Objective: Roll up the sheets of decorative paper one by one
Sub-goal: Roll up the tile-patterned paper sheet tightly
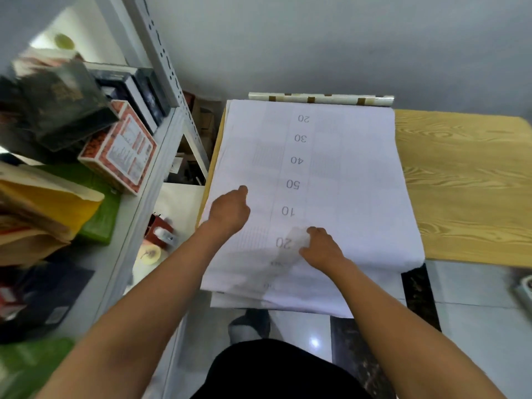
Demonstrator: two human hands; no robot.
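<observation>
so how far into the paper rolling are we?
Done: one finished roll lies at the table's far edge. In hand: the right hand pinches the top sheet's near part; the left hand rests on it. Left: the flat stack beneath.

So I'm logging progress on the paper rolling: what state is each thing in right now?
Stack of sheets: flat, unrolled, printed backing up.
Top sheet's near corner: lifted, curling.
Finished roll: rolled, lying at the table's far edge.
Left hand: resting on the sheet.
Right hand: gripping the lifted corner.
</observation>
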